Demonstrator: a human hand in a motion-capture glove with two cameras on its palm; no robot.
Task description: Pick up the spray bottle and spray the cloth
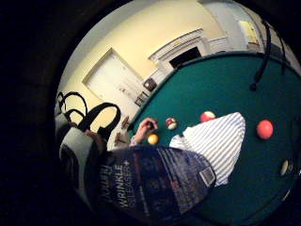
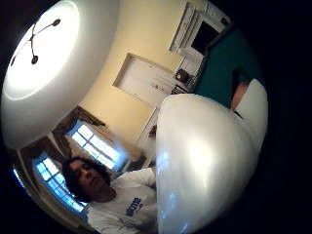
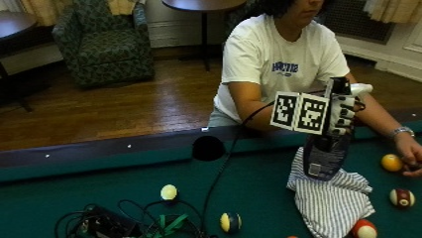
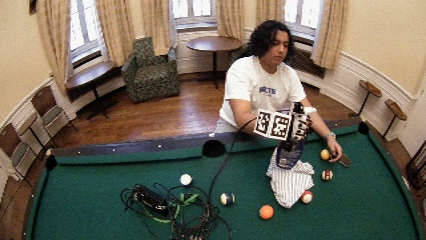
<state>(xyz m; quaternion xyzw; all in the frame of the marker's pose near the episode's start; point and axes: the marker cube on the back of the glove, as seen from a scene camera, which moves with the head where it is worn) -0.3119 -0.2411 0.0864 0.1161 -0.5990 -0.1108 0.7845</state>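
Billiard balls lie on the green bench (image 3: 264,173) around the striped cloth (image 3: 333,196): an orange ball (image 1: 265,129), a yellow ball (image 3: 392,162) by the bare hand (image 3: 412,157). The gloved right hand (image 3: 342,113) grasps the dark, white-capped wrinkle-releaser spray bottle (image 3: 326,153), held upright above the cloth.

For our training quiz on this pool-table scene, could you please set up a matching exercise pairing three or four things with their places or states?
Things:
1. spray bottle
2. striped cloth
3. yellow ball
4. bare hand

Places or states:
A. lies crumpled on the green felt
B. rests on the felt beside the yellow ball
C. held above the cloth by the gloved right hand
D. lies on the felt beside the bare hand

Pairs: 1-C, 2-A, 3-D, 4-B
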